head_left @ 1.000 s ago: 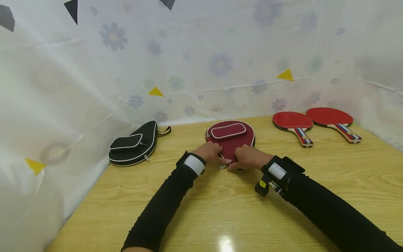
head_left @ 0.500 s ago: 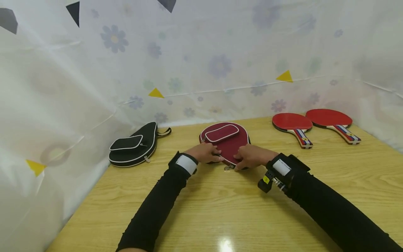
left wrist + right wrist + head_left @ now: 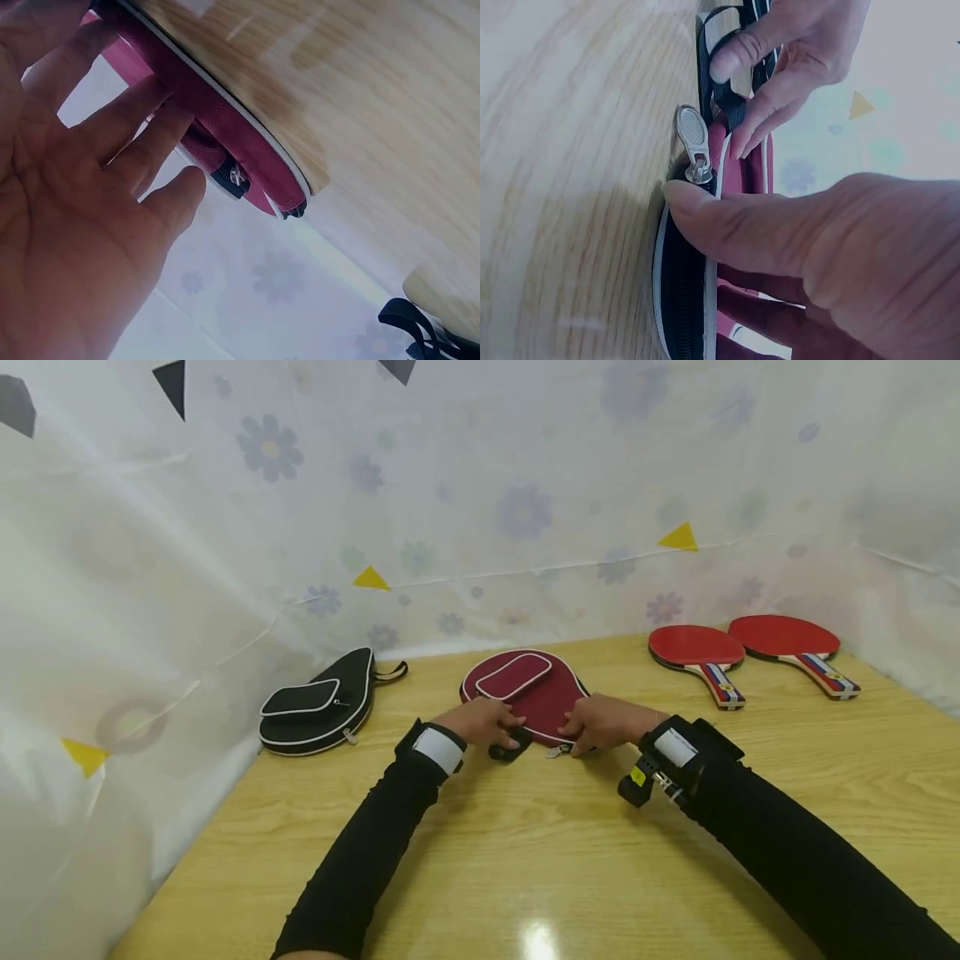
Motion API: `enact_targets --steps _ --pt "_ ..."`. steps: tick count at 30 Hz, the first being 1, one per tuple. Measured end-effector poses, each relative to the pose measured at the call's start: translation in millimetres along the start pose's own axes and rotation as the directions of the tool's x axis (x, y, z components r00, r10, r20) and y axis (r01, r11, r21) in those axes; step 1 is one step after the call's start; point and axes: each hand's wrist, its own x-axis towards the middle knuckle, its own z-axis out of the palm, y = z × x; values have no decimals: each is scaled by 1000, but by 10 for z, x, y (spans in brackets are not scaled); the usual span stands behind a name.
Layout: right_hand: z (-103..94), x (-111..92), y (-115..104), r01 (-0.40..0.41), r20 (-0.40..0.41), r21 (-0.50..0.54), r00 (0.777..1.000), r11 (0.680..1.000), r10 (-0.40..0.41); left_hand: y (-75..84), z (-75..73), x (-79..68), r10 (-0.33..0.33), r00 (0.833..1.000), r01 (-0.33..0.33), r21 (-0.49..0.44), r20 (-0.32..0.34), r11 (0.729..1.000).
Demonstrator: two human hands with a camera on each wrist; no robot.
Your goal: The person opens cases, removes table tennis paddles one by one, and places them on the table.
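Observation:
A maroon table tennis bat case (image 3: 542, 703) with white piping and a small front pocket lies flat on the wooden table. My left hand (image 3: 480, 721) is at its near left edge, fingers fairly straight and touching the case, beside a black strap loop (image 3: 730, 97). On the near right side, my right hand (image 3: 609, 722) pinches the case's edge, its thumb on the black zipper side and its fingers over the top. Just past that thumb sticks out a silver zipper pull (image 3: 693, 131). Part of the case's near side is hidden by the hands.
To the left lies a black bat case (image 3: 318, 706) with a wrist loop. Two red table tennis bats, a nearer bat (image 3: 697, 646) and a farther bat (image 3: 786, 637), lie at the back right. A white flowered curtain (image 3: 480, 510) stands behind the table (image 3: 487, 860).
The maroon case has shifted left and turned slightly. My hands have drawn apart, the left one moving left and the right one right. The black strap now shows under the left hand.

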Motion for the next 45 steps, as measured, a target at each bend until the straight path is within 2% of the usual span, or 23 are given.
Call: enact_targets --steps 4,11,15,22,25,28,31,32,34,37,39,42,45 --pt "4 25 -5 -10 -7 -46 1000 999 10 -27 32 2 2 1000 -2 -12 2 1000" --pt "5 37 -23 7 -55 -144 998 990 -15 -46 55 18 10 1000 -7 92 -27 996" --pt "7 33 -9 1 -60 -123 998 992 -8 -39 43 24 7 1000 -6 80 -16 997" --pt "4 55 40 -52 14 -2 999 999 52 -50 60 31 31 999 -30 42 -19 999" --pt "35 96 11 -39 -16 -20 999 999 38 -61 36 27 37 999 -36 16 -22 999" --pt "75 121 -43 -39 -81 -59 996 997 34 -100 -14 33 67 992 -63 33 -110 997" --pt "105 125 -59 -49 -129 -95 991 994 37 -161 -53 52 96 964 -81 69 -247 994" --pt "104 122 -66 -58 -133 -101 990 993 44 -190 -48 62 87 956 -68 74 -280 995" --pt "105 116 -62 -58 -143 -111 989 992 42 -249 -33 74 40 954 -22 63 -296 998" --pt "103 115 -53 -37 -157 -128 987 991 16 -345 -3 75 -75 971 80 13 -225 997" --pt "100 104 -62 -14 -168 -151 986 988 -12 -394 19 70 -125 977 127 -2 -173 992" --pt "93 94 -64 -15 -168 -162 986 987 -12 -410 26 61 -158 978 157 -19 -137 987" --pt "67 85 -79 -46 -159 -162 987 986 20 -387 13 56 -166 977 169 19 -131 985"
